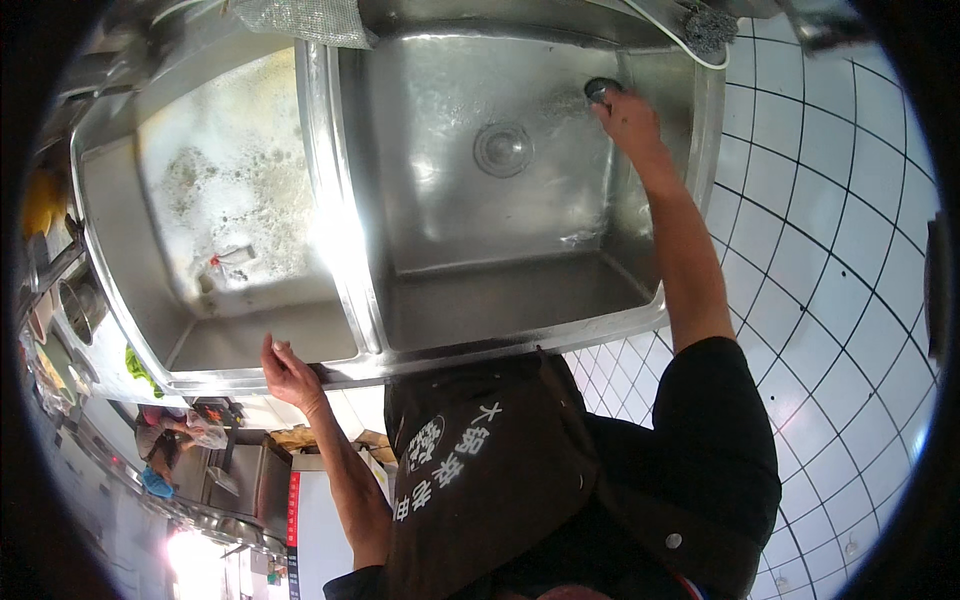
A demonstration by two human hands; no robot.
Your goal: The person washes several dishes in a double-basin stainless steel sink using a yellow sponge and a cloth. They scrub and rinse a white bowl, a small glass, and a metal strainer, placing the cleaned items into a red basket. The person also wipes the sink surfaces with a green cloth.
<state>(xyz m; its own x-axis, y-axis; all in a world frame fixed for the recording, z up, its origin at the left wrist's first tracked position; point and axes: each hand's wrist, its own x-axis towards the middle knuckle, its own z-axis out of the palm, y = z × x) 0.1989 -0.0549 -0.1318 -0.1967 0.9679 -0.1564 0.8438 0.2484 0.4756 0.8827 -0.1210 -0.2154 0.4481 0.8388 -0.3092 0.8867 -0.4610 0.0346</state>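
My right hand point(632, 124) reaches into the far right corner of the right basin point(442, 202) of a stainless-steel double sink. Its fingers are closed on a small dark round object point(601, 90) low in that basin; what it is exactly, I cannot tell. A round drain point(503, 150) sits in the basin's wet floor. Over the front rim of the left basin point(255, 334), my left hand point(291, 377) is held loosely with its fingers apart and nothing in them. Foamy water point(240, 165) fills the lower part of that basin, with a small clear plastic piece point(234, 258) in it.
A silvery mesh cloth point(304, 21) hangs over the sink's back edge. A steel-wool scrubber point(709, 28) and a white hose point(667, 34) are at the back right. White tiles point(817, 225) flank the right side. Another person point(161, 442) works at lower left.
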